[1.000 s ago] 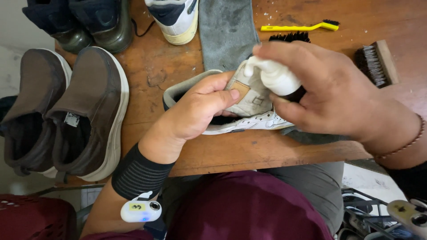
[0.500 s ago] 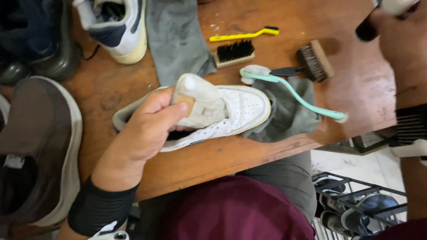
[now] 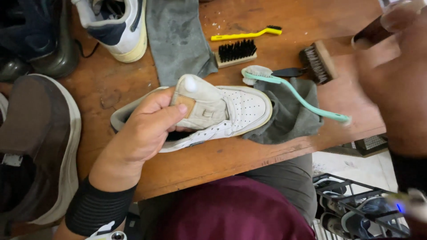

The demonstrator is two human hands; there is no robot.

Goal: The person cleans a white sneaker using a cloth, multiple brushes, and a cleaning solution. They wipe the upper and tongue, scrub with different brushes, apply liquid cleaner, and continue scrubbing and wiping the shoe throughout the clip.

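Since half a second ago the right hand (image 3: 396,89) has swung down from the far right corner and now fills the right side as a blur, still carrying a dark bottle (image 3: 371,33); the white sneaker (image 3: 222,113) has hardly shifted. Nearest, by the desk's (image 3: 209,160) near edge, the left hand (image 3: 147,129) is clamped on the sneaker's tongue, thumb on top, pulling it up; a white dab of foam (image 3: 190,83) sits on the tongue. My guess is cleaner has been applied and scrubbing comes next, which calls for the right hand to set the bottle down and take a brush. Beyond the toe, a mint-handled brush (image 3: 293,91) lies on a grey cloth (image 3: 289,113); farther off are a black-bristled brush (image 3: 235,52), a wooden brush (image 3: 316,62) and a yellow brush (image 3: 247,34). Motion blur hides the right hand's fingers, so its grip is hard to make out.
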